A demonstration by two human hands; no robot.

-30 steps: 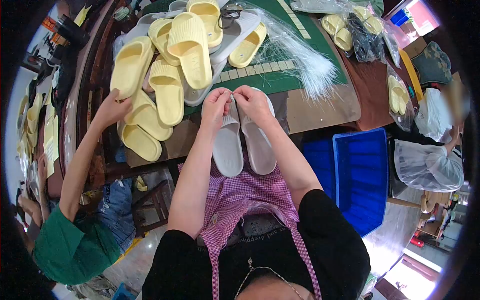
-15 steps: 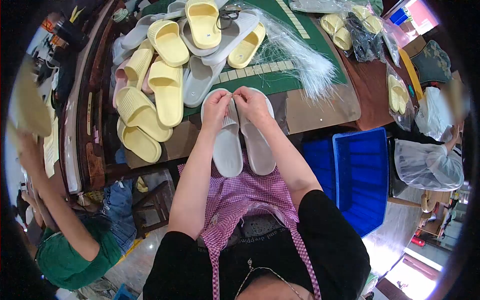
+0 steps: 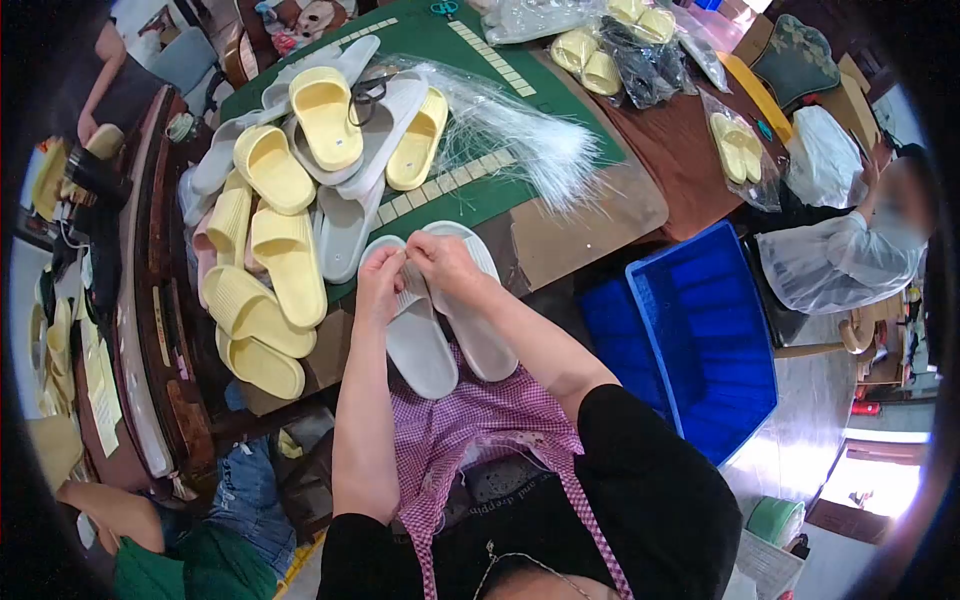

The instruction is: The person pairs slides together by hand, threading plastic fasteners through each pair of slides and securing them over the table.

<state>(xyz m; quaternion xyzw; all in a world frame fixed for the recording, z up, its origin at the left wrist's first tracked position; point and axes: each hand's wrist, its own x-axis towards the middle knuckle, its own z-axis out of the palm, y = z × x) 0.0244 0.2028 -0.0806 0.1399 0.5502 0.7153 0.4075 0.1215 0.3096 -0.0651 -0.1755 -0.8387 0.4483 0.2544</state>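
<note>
The person is holding both bare hands close together over the grey pair (image 3: 422, 352) of slippers, at the edge of the surface (image 3: 652, 128). This pair is lying with straps towards twelve o'clock, and its near ends are reaching over the checked apron (image 3: 425, 415).

The left hand (image 3: 382, 283) is resting on the strap of the slipper at nine o'clock, its fingers bending inward and closing in a pinch. The right hand (image 3: 447, 265) is meeting it from three o'clock, thumb and fingers also pressing together — what small thing both are pinching, I cannot tell, because the fingers are hiding it.

Between nine and eleven o'clock from the pair, yellow slippers (image 3: 290, 268) are lying in a loose heap, some over grey slippers (image 3: 348, 232). A black loop (image 3: 368, 90) is sitting near the top of this heap. At one o'clock, white strands (image 3: 550, 150) are spreading across the green mat (image 3: 480, 208). Farther, between one and two o'clock, bagged slippers (image 3: 735, 148) are resting on the brown cloth. At three o'clock, blue bins (image 3: 700, 330) are standing beside the surface. Between seven and eight o'clock, a co-worker in green (image 3: 200, 565) is showing partly — with one bent arm.
</note>
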